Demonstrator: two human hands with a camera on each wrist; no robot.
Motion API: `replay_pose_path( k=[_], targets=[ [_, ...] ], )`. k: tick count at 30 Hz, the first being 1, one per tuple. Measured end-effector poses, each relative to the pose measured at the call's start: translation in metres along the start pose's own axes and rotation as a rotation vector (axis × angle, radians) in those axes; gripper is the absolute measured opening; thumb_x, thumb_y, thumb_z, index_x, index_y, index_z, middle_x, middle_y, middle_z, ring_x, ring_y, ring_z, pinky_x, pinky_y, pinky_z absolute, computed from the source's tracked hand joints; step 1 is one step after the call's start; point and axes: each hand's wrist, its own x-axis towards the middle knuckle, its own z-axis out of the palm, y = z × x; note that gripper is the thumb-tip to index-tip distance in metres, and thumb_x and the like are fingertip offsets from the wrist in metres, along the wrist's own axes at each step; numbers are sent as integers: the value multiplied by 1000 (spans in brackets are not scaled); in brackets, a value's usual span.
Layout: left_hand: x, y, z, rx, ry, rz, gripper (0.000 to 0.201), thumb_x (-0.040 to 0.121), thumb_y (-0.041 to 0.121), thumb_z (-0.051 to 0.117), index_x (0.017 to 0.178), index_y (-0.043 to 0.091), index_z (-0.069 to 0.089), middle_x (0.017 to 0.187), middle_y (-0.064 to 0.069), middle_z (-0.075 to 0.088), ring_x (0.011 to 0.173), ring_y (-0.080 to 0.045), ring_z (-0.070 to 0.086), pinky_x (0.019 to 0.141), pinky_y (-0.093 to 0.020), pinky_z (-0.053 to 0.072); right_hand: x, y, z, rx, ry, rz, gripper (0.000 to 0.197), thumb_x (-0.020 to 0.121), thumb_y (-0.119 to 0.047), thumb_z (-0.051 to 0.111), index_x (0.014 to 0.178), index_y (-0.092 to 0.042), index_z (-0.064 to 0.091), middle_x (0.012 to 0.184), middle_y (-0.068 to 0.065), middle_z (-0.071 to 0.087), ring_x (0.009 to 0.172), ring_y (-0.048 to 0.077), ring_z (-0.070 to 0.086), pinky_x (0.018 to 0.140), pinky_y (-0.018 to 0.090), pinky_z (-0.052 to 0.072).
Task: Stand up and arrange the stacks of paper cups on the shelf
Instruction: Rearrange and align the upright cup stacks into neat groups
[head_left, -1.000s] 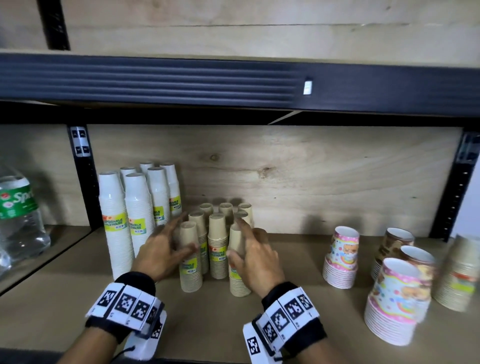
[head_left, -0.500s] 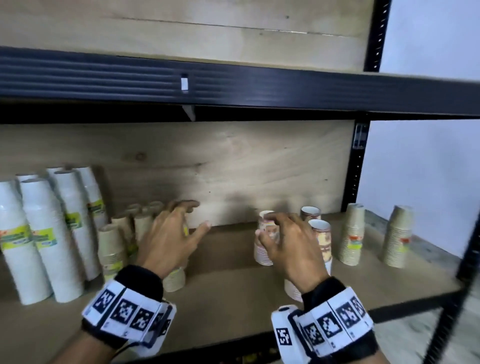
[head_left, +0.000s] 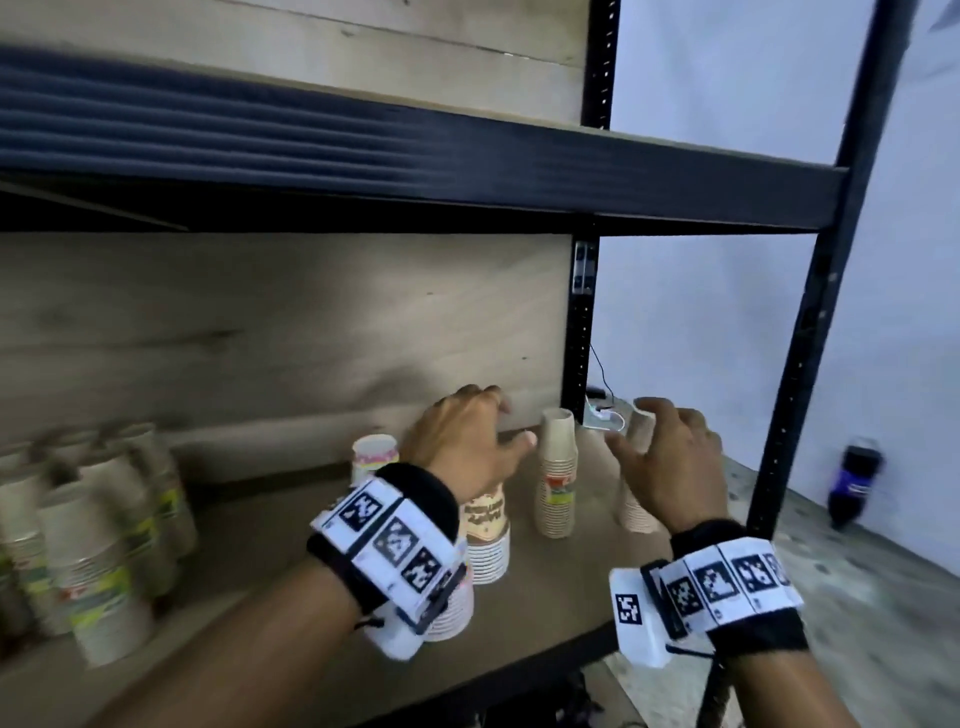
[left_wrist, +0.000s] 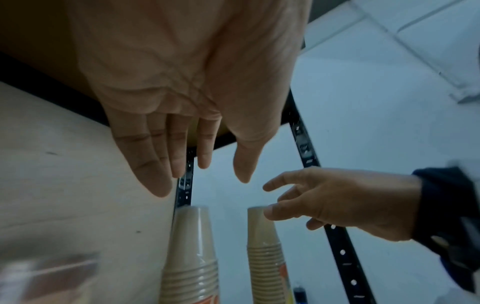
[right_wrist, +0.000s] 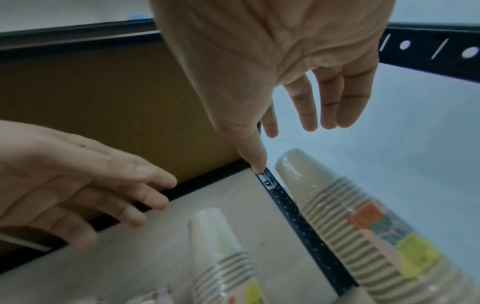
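Two wrapped stacks of brown paper cups stand upside down near the shelf's right end: one (head_left: 558, 473) (left_wrist: 192, 257) (right_wrist: 221, 246) and a further-right one (head_left: 635, 512) (left_wrist: 265, 257) (right_wrist: 337, 205). My left hand (head_left: 498, 421) (left_wrist: 210, 176) hovers left of the first stack with straight fingers and holds nothing. Spread open, my right hand (head_left: 631, 423) (right_wrist: 285, 148) is at the top of the right stack, partly hiding it. Its thumb looks close to the stack's top in the left wrist view; I cannot tell if it touches.
Colourful printed cup stacks (head_left: 374, 457) (head_left: 485, 525) stand under and behind my left wrist. More brown stacks (head_left: 104, 545) are blurred at the left. A black upright post (head_left: 795, 364) and the upper shelf beam (head_left: 467, 166) bound the space. A dark bottle (head_left: 852, 483) lies on the floor.
Both hands have left the small brown stacks at the left and travelled right, past the colourful stacks, to the two brown stacks at the shelf's right end. The view swung right.
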Motion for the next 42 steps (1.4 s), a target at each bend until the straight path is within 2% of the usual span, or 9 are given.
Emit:
replay_pose_path(
  k=[8,11,15,21,24,26,33,39,42],
  targets=[
    [63,60,55,49,-215,-61,57,87,43,60,140,27,44,137,-5,50,125,-28,48,98,-38,43,37,45,8,-57,-94,0,52,87,-43,61,136,-35,46,141,5,46,125,37,42,100,43,40],
    [72,62,67,67,-263,-94,51,88,34,62,136,21,49,135,-8,52,122,-29,50,94,-35,44,42,52,13,-10,-86,-25,40,84,-44,64,122,-37,54,127,2,59,111,34,55,90,40,45],
    [69,61,72,11,-226,-95,43,91,18,57,134,22,51,138,-10,48,127,-30,46,105,-36,41,43,55,14,112,-73,-25,23,84,-36,63,102,-36,48,96,3,70,79,30,66,77,40,51],
    [60,66,60,-73,-195,-33,39,87,7,61,121,25,60,131,-5,58,120,-25,55,100,-34,46,31,47,-8,199,-120,11,28,81,-26,68,95,-38,47,97,-3,65,84,26,67,70,44,58],
    [48,65,43,-81,-160,-7,42,87,7,61,122,30,60,129,0,59,119,-23,54,94,-28,43,22,36,-29,117,-110,-14,45,82,-30,70,122,-31,51,110,0,67,96,25,66,73,31,49],
    [38,62,28,-89,-126,12,44,87,7,61,122,32,59,129,3,61,118,-20,54,91,-24,40,15,26,-44,80,-102,-30,52,82,-35,70,129,-25,51,116,1,67,104,25,64,79,34,48],
    [0,40,-44,-226,-88,16,42,88,11,63,124,33,59,129,8,60,111,-14,58,87,-22,46,-13,-38,-80,52,-120,-99,52,83,-45,67,129,-24,57,114,3,69,109,28,61,90,42,48],
    [-40,5,-116,-255,9,23,40,87,18,64,124,33,61,126,12,59,115,-5,55,98,-22,42,-43,-106,-91,121,-157,-243,51,84,-49,64,129,-25,59,116,5,68,108,28,61,87,38,45],
    [-67,-19,-150,-214,60,5,41,89,18,63,127,32,60,131,12,58,103,-3,55,94,-16,40,-59,-141,-86,172,-183,-322,51,83,-50,64,127,-25,60,112,4,68,100,25,61,83,35,45]
  ],
)
